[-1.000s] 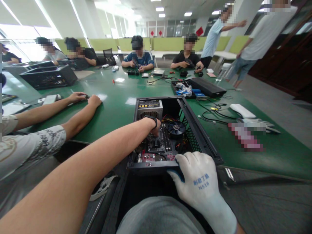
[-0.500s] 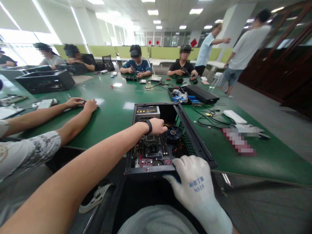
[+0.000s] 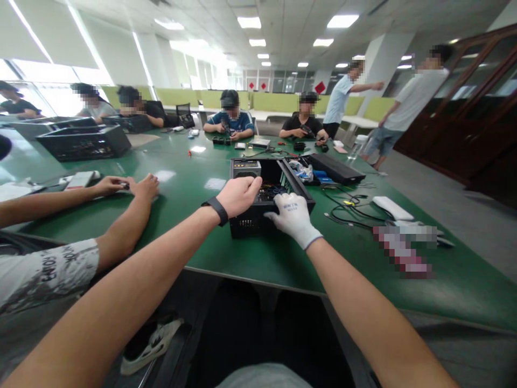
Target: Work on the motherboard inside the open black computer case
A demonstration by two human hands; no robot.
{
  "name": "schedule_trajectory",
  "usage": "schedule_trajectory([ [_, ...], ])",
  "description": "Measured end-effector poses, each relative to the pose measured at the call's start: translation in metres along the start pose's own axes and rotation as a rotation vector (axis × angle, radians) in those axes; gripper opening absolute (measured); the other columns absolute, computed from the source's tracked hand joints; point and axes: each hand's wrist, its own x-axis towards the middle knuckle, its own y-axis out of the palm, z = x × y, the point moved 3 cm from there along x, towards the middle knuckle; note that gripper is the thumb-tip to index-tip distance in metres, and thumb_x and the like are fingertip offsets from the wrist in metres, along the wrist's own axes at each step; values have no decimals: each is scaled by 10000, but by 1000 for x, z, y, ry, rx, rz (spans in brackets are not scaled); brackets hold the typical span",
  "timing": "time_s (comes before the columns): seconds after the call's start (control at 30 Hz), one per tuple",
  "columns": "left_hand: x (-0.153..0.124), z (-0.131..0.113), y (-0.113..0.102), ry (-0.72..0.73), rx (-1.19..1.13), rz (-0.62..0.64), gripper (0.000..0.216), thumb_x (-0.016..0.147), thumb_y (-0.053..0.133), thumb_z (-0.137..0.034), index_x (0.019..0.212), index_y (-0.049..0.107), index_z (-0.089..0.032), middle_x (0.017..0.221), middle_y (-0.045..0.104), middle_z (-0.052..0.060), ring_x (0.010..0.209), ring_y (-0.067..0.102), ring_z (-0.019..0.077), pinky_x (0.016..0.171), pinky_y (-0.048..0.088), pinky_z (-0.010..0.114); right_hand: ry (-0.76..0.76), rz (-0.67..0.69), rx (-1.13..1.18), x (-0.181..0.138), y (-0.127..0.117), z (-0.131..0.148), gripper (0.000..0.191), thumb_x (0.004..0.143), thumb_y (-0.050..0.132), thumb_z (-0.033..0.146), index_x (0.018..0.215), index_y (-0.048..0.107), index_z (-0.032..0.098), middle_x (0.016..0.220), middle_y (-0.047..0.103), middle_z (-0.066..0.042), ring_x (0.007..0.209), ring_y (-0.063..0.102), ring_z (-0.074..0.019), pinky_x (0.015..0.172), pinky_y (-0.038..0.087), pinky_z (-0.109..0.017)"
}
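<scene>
An open black computer case (image 3: 252,225) sits on the green table with its inside facing up. Inside it a power supply (image 3: 247,168) shows at the far left, and a fan and cables are partly covered by my hands. My left hand (image 3: 239,197), bare with a black wristband (image 3: 217,210), is closed over the case's near left part; what its fingers hold is hidden. On the near right edge of the case, my right hand (image 3: 291,214) in a white glove grips the rim, thumb outside on the front.
Beside me on the left, another person's hands (image 3: 129,187) rest on the table (image 3: 181,210). To the right lie cables (image 3: 347,213), a white glove (image 3: 416,231) and a white object (image 3: 392,207). A black toolbox (image 3: 335,170) stands beyond the case.
The case has moved away from me, from the table's near edge further onto the tabletop. Both my hands have moved forward with it; my right forearm is now in view.
</scene>
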Motion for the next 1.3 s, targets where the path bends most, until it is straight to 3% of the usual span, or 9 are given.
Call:
schedule_trajectory([
  [0.13, -2, 6, 1, -24, -9, -25, 498, 985, 287, -464, 664, 553, -192, 629, 565, 10, 604, 496, 140, 593, 326, 280, 29, 32, -30, 54, 14, -6, 513, 905, 502, 576, 1190, 567, 155, 1181, 586, -114, 1073, 542, -239, 926, 410, -430],
  [0.23, -4, 9, 7, -24, -19, -9, 490, 984, 287, -462, 658, 538, -195, 639, 575, 12, 607, 503, 140, 588, 326, 280, 45, 46, -47, 76, 20, -7, 461, 911, 547, 507, 1227, 565, 172, 1238, 573, -93, 1091, 564, -218, 944, 459, -455],
  [0.5, -11, 17, 10, -61, -16, 2, 452, 975, 291, -471, 664, 490, -210, 647, 578, 18, 627, 519, 152, 605, 334, 288, -6, 44, -51, 68, 21, -8, 435, 913, 553, 495, 1206, 578, 174, 1207, 592, -84, 1069, 578, -210, 929, 476, -449],
  [0.67, -12, 16, -1, -93, -56, -30, 326, 953, 341, -412, 730, 479, -218, 699, 591, 18, 675, 533, 166, 639, 369, 291, -32, 19, -31, 36, 15, -2, 462, 899, 522, 554, 1136, 588, 164, 1101, 615, -105, 1035, 548, -244, 889, 396, -413],
  [0.8, -8, 9, -2, -117, -83, 17, 115, 888, 418, -279, 913, 502, -204, 890, 649, 52, 816, 581, 184, 739, 441, 299, -44, -9, -15, -5, 4, 4, 443, 892, 518, 553, 1095, 586, 165, 1048, 625, -142, 986, 521, -273, 796, 300, -376],
  [0.93, -7, 0, 11, -122, -20, 205, 259, 846, 475, -263, 1084, 485, -161, 1083, 640, 126, 931, 611, 211, 819, 480, 315, -63, -26, 2, -58, -14, 11, 395, 891, 533, 536, 1071, 587, 188, 1000, 624, -110, 925, 504, -256, 746, 247, -363],
  [1.1, -8, -14, 34, -108, 266, 424, 386, 834, 518, -238, 1205, 479, -137, 1235, 599, 182, 1106, 609, 283, 924, 473, 374, -89, -37, 48, -121, -34, 20, 340, 870, 591, 498, 1028, 599, 197, 927, 607, -75, 874, 484, -242, 741, 236, -358],
  [1.3, -10, -38, 53, -52, 440, 676, 465, 822, 569, -213, 1255, 524, -48, 1241, 620, 247, 1086, 650, 291, 851, 524, 309, -110, -75, 157, -178, -48, 26, 282, 812, 679, 444, 965, 616, 217, 834, 592, -45, 793, 460, -231, 713, 229, -350],
])
